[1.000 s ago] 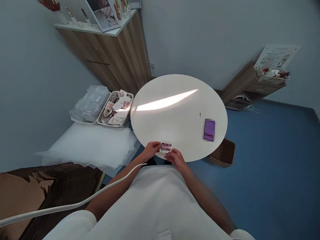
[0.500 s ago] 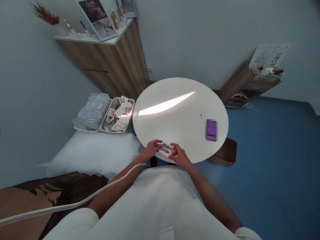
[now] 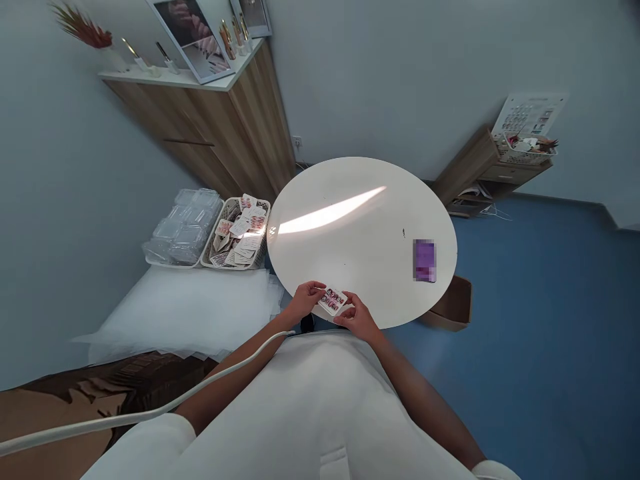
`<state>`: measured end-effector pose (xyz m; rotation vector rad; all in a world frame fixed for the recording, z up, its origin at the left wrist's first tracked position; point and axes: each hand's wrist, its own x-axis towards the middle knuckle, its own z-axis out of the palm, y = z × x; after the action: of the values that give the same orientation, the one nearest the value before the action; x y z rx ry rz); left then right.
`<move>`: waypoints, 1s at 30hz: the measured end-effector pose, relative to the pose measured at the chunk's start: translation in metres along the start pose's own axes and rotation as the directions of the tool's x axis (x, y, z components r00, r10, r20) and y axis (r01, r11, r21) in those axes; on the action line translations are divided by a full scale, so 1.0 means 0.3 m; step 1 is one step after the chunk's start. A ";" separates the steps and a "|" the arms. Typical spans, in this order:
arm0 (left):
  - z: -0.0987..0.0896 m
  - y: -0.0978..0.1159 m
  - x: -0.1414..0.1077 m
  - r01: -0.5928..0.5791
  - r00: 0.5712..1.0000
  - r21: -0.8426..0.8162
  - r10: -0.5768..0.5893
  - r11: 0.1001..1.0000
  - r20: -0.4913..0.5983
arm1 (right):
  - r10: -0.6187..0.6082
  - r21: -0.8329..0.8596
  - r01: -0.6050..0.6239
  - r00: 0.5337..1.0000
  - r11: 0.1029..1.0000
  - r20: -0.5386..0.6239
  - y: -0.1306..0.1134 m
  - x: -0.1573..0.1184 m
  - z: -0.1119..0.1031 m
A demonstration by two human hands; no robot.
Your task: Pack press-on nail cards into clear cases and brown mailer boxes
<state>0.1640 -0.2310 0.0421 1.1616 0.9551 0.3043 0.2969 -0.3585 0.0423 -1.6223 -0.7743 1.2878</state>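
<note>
A small white card of press-on nails (image 3: 333,301), dark red and pink in two rows, is held over the near edge of the white oval table (image 3: 360,267). My left hand (image 3: 304,301) pinches the card's left edge between thumb and fingers. On the other side, my right hand (image 3: 361,319) has its thumb and index finger around the right edge. The card lies tilted, its nail side facing up. A purple pixelated packet (image 3: 425,261) rests on the table's right part, with a small dark mark (image 3: 404,233) near it.
Left of the table stand a white basket of printed cards (image 3: 206,259) and a tray of clear plastic boxes (image 3: 185,227). White sheets (image 3: 185,307) are stacked before them. A cardboard box (image 3: 456,303) sits on the floor at right. A white cable (image 3: 200,383) crosses my left arm.
The card has turned slightly between my hands, and my right fingers have shifted along its right edge. The camera view has moved a little.
</note>
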 end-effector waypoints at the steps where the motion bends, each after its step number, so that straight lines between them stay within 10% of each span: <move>1: -0.002 -0.002 0.002 0.003 1.000 -0.015 -0.003 1.000 -0.007 | -0.001 -0.040 0.000 1.000 0.999 -0.019 -0.002 0.000 0.006; 10: -0.012 -0.020 0.007 -0.007 0.999 0.006 0.007 1.000 -0.042 | -0.014 -0.097 0.002 0.993 0.995 -0.119 -0.006 0.036 0.024; 30: 0.003 0.000 -0.074 -0.278 0.956 0.306 0.232 0.911 0.178 | -0.125 -0.194 0.141 0.988 0.971 0.090 -0.032 0.047 -0.111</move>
<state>0.1516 -0.2462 0.0529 1.6009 0.7476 0.2758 0.3331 -0.3511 0.0472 -1.6540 -1.0721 1.2135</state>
